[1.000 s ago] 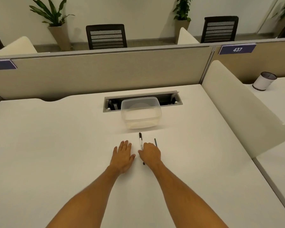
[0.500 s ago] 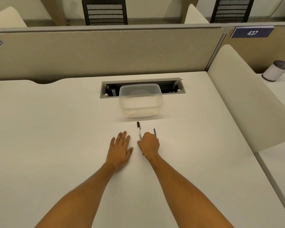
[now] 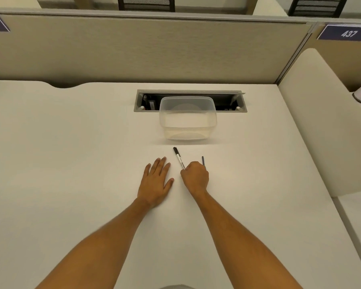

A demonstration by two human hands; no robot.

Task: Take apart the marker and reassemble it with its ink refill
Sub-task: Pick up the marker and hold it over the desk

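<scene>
Two bare hands rest on the white desk top [image 3: 71, 163], nearest the viewer. The left hand [image 3: 155, 180] lies flat, palm down, fingers spread and holding nothing. The right hand [image 3: 195, 177] is curled, its fingers closed around the near end of the slim white marker with a black cap [image 3: 178, 158], whose capped end points away and slightly left. Just beyond the right knuckles, the tip of a thin dark ink refill rod [image 3: 202, 161] shows; the rest is hidden, so whether the hand touches it is unclear.

To do this pick-up well, I would pinch the barrel firmly, lift it clear of the desk, and bring the left hand to the cap so the two pull straight apart without bending.

Compared with a second ago, the marker's far end has swung a little leftward, the right hand looks more tightly closed, and the view has tipped downward. Farther off stands the clear plastic rectangular tub [image 3: 187, 118], empty, before the recessed grey cable tray [image 3: 191, 100].
</scene>
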